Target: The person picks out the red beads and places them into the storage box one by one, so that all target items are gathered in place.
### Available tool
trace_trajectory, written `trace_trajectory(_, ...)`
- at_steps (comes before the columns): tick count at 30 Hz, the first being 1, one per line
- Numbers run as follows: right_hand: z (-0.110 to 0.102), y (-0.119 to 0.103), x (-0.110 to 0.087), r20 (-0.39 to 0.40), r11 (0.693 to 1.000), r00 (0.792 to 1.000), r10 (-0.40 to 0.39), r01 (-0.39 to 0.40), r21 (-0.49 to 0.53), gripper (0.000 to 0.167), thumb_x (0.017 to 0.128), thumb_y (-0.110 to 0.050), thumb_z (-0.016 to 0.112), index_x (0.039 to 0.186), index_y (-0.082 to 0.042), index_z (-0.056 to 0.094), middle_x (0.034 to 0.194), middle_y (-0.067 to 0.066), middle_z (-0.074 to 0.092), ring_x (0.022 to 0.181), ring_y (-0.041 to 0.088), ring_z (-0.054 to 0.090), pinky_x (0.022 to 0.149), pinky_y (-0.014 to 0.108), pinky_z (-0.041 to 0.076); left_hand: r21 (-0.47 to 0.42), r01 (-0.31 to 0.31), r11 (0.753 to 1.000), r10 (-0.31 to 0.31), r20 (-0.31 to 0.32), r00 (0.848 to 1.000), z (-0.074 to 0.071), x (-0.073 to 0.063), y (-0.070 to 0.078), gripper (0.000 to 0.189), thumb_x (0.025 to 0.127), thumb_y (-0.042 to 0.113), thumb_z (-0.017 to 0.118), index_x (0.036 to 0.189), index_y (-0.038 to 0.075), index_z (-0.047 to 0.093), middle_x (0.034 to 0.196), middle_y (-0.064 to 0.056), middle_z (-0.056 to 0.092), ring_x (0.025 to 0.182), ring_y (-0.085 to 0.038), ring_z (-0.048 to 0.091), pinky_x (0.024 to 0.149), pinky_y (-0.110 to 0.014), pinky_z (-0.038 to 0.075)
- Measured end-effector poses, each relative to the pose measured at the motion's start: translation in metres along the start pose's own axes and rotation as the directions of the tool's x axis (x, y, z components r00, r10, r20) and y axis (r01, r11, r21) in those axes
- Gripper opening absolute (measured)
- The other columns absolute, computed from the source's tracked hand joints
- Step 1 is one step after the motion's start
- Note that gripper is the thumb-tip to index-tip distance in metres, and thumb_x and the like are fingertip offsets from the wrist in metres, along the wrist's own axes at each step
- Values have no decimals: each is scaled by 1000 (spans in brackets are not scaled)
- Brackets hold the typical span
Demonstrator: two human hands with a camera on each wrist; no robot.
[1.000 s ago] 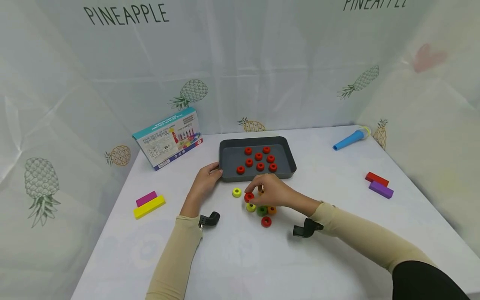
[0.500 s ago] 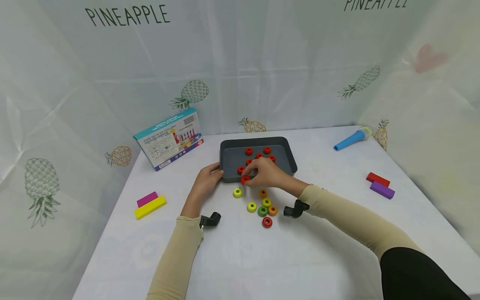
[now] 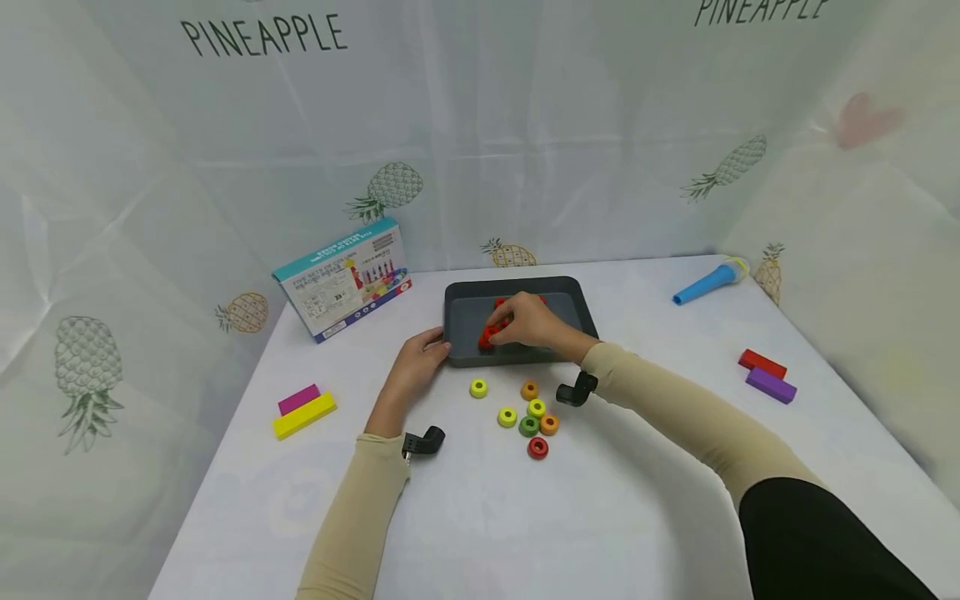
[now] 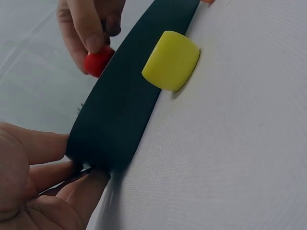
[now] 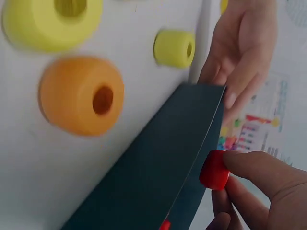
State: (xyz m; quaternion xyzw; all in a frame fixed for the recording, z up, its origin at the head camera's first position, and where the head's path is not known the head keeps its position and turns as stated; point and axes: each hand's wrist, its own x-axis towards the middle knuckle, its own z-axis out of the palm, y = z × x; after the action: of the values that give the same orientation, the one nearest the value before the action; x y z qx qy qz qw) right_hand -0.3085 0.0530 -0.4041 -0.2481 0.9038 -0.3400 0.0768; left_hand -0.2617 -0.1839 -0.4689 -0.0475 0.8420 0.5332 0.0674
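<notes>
My right hand is over the left half of a dark grey tray. Between its thumb and finger it pinches a red bead, held just inside the front rim. Other red beads lie in the tray, mostly hidden behind the hand in the head view. My left hand grips the front left corner of the tray, with thumb and fingers about its wall. In front of the tray lie yellow beads, orange beads, a green bead and one red bead.
A printed toy box leans at the back left. Pink and yellow blocks lie at the left; red and purple blocks at the right. A blue toy microphone rests at the back right.
My right hand has carried the red bead from the loose beads in front, away from me and over the tray's rim. The left hand has stayed at the tray's corner.
</notes>
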Motion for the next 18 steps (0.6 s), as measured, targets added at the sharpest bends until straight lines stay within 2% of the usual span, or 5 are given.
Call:
trace_trajectory(5, 1, 6, 17, 0, 999, 999, 46, -46, -19, 29, 83, -19, 84, 110, -12, 79, 115, 7, 74, 96, 20, 67, 77, 30, 58, -3, -8, 1000, 8, 3, 1000, 0, -1, -2, 50, 102, 30, 59, 150, 20, 50, 156, -4, 49, 152, -27, 35, 125, -52, 27)
trace_trajectory(10, 2, 3, 31, -3, 996, 997, 80, -80, -36, 29, 84, -21, 84, 111, -13, 79, 115, 7, 74, 101, 22, 66, 87, 36, 57, -7, -5, 1000, 5, 4, 1000, -2, -2, -1, 50, 102, 31, 59, 150, 20, 50, 156, -4, 49, 152, -27, 34, 125, -53, 27)
trace_trajectory(18, 5, 4, 47, 8, 994, 995, 101, -101, -51, 31, 84, -22, 83, 113, -11, 78, 116, 8, 74, 104, 23, 66, 90, 37, 58, -16, -1, 1000, 1, 17, 1000, -2, 0, 0, 50, 102, 32, 59, 150, 20, 51, 155, -3, 50, 151, -25, 36, 125, -52, 27)
